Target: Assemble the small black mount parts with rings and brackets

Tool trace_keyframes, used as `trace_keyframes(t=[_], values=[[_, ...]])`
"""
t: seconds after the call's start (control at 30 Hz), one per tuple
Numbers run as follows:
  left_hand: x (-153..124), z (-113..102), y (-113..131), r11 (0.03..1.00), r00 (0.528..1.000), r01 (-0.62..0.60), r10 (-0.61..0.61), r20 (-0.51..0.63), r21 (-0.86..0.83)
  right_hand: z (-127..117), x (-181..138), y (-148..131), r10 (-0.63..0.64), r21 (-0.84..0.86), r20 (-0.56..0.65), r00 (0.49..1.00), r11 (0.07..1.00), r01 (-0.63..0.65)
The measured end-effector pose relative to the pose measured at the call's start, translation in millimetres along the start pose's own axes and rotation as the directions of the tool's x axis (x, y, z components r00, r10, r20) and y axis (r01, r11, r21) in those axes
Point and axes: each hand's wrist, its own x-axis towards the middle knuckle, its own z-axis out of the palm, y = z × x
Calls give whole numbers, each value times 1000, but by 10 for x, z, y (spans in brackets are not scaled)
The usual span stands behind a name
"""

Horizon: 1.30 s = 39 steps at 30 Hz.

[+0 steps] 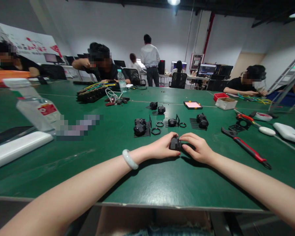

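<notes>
Near the front middle of the green table, my left hand (166, 146) is closed around a black cable gland (174, 143), a ribbed plastic fitting. My right hand (198, 148) has its curved thumb and forefinger at the gland's right end, which they partly cover. Just beyond my hands lie more black cable glands (140, 127) with comb-like flat pieces under them. Two loose black ring nuts (156, 131) rest among them, along with another gland (172, 122) beside an upright plate. A further pair (202, 120) sits to the right.
A red-handled wrench (250, 151) and a white power bank (288, 131) lie at right. A pink-topped tray (193, 105) and small boxes (226, 103) stand farther back. At left are a large clear bottle (36, 106) and a long white object (21, 149). Several people sit across the table.
</notes>
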Motion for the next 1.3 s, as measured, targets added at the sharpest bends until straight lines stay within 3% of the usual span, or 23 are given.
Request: trace_keyframes(t=[0.57,0.73,0.93,1.1,1.3], values=[[1,-16,37,1000,1000,6,-6,8,21,33,28,40,71,-8,89,993,997,-71],[-1,-13,41,999,1000,16,-17,5,31,12,18,20,66,-12,46,997,998,-65],[1,-5,17,1000,1000,4,-4,8,6,-10,-23,-27,-127,-18,-30,991,992,126],[2,1,7,1000,1000,-15,15,1,-23,-13,-32,-59,-308,-54,9,951,950,308],[-3,-1,16,1000,1000,-8,8,-9,-30,-16,-32,-33,-306,-96,25,952,947,307]])
